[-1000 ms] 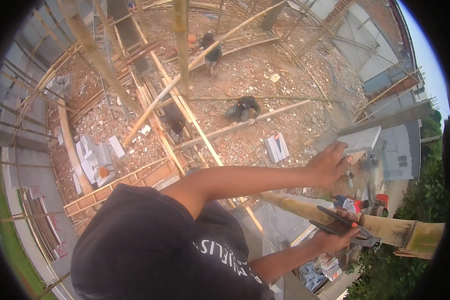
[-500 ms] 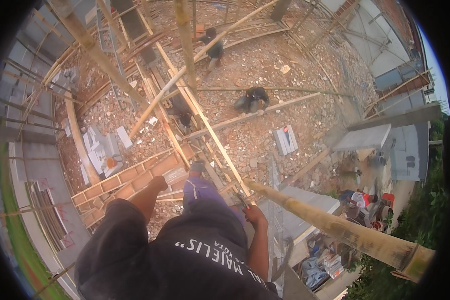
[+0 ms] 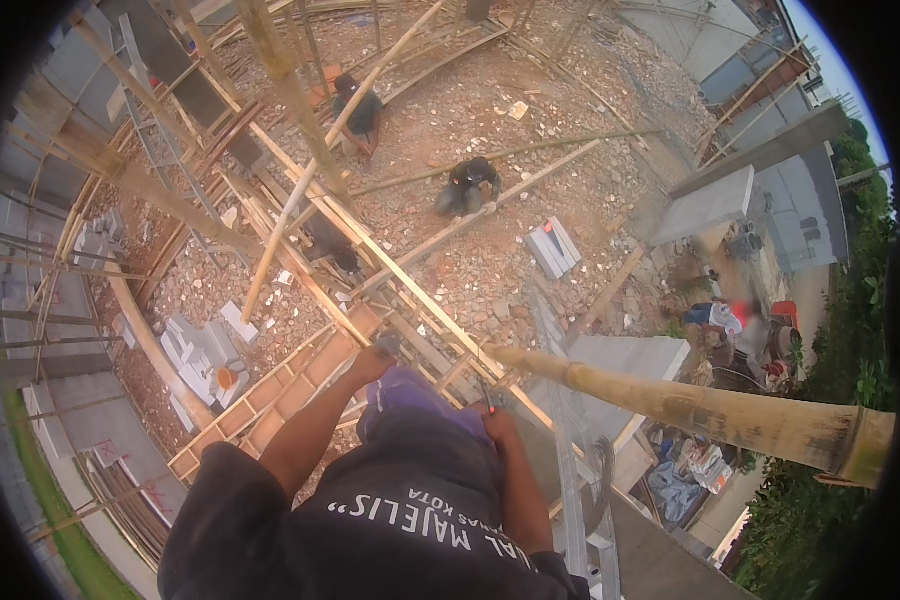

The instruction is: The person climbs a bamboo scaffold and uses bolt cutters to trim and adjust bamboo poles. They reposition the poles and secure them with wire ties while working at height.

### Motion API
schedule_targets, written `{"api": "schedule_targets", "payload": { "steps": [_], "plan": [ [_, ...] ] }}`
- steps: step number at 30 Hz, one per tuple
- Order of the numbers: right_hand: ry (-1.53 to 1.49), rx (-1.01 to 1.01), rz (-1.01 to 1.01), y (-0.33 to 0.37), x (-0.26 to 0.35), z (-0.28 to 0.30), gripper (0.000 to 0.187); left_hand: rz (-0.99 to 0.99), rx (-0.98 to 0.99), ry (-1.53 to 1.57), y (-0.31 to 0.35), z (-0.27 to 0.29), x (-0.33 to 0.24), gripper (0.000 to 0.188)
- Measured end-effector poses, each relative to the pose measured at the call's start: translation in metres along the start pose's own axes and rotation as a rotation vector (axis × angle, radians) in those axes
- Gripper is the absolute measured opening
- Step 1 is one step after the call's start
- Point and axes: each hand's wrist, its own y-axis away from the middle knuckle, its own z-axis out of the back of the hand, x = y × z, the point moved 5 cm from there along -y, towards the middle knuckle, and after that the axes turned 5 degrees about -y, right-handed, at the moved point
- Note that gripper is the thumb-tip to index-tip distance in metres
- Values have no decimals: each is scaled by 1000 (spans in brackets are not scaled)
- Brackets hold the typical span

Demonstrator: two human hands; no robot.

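Observation:
My left hand is by my purple-trousered knee, beside the end of a wooden formwork frame. Its fingers are too small and blurred to make out. On the other side of my lap, my right hand is closed around a slim dark hand tool with a bit of red on it; its exact kind does not show. The tool points up toward the timber battens and the near end of a thick bamboo pole.
I am high above rubble-strewn ground. A metal ladder stands at my right. Below, one person crouches at a long plank, another farther back. Pale blocks are stacked at left.
My left hand has moved right, from over the formwork to my knee. My right hand stays low at my right side with the tool. The view has shifted; the farther person has bent lower.

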Motion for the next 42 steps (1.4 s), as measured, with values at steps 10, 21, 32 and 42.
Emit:
{"api": "schedule_targets", "payload": {
  "steps": [10, 21, 32, 42],
  "plan": [
    [67, 130, 42, 24, 6, -13, 50, -147, 387, -123, 23, -45, 4, 56],
    [-24, -34, 8, 32, 3, 2, 45, 36, -5, -229, -18, 10, 131, 39],
    [-58, -57, 289, 42, 158, 44, 45, -30, 301, 583, 19, -21, -95, 53],
    [-13, 105, 661, 142, 250, 73, 44, 89, 160, 1164, 12, -7, -106, 23]
  ]
}}
